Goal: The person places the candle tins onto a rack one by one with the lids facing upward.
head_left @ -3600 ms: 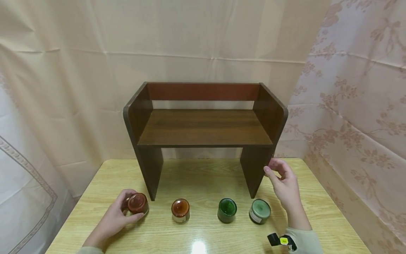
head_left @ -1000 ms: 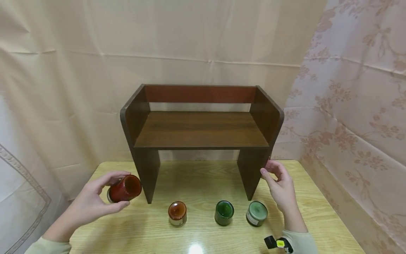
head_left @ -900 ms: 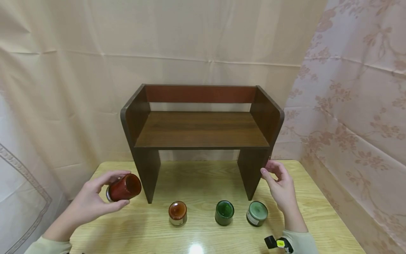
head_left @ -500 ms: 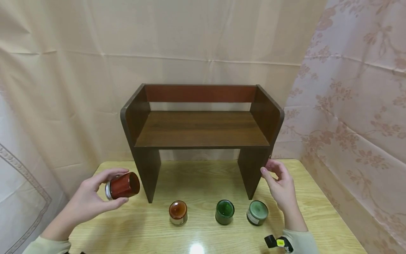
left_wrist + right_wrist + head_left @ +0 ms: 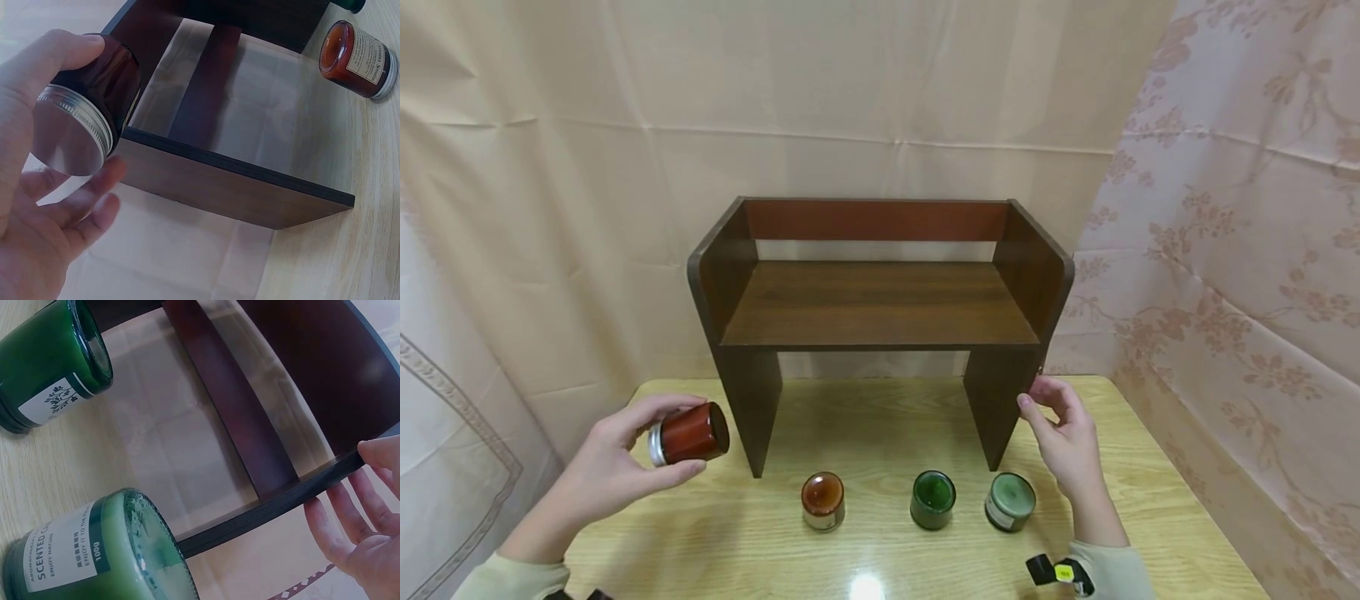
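My left hand (image 5: 606, 475) holds a dark red glass candle jar (image 5: 692, 434) above the table, left of the shelf. The jar lies tilted on its side, its glass base to the right and its silver lid (image 5: 72, 134) toward my palm. Thumb and fingers grip it from two sides. My right hand (image 5: 1070, 446) pinches the right side panel of the dark wooden shelf (image 5: 880, 304); in the right wrist view the thumb is at the panel's edge and the fingers lie on its outer face.
In front of the shelf stand an amber candle jar (image 5: 822, 500), a dark green one (image 5: 933, 502) and a pale green one (image 5: 1011, 502). The amber jar rests upside down on its lid. Beige cloth (image 5: 880, 92) hangs behind the wood-grain table (image 5: 775, 558).
My left hand has lifted the dark red jar off the table and moved it left. The jar has turned onto its side, showing its silver lid. My right hand has stayed at the shelf.
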Demonstrator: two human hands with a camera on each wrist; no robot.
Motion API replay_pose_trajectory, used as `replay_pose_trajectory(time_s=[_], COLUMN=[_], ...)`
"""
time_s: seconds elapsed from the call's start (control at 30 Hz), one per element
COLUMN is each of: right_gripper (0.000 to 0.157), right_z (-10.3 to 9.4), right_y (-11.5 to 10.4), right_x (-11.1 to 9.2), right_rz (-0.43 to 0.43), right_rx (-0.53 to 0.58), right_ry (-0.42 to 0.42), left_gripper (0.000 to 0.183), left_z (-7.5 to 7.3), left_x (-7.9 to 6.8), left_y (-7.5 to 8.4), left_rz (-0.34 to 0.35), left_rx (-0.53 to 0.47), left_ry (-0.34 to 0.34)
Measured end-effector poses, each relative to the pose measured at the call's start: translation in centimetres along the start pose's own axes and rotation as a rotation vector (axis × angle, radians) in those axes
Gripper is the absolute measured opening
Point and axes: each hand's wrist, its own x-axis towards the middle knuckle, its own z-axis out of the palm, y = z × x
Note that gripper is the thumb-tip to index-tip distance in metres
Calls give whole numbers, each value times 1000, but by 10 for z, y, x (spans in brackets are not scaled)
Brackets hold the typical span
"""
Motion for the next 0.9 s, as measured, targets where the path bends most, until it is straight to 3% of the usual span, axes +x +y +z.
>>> replay_pose_trajectory(time_s=[0.4,0.9], right_gripper=[32,32], right_z=[0,0], right_y=[0,0], right_x=[0,1], right_rz=[14,14], right_rx=[4,2], right_ry=[3,-7], left_gripper=[78,79], left_z=[-3,-1], left_x=[7,11], left_y=[4,13], left_rz=[24,67], left_rx=[-79,-39], left_ry=[-14,45])
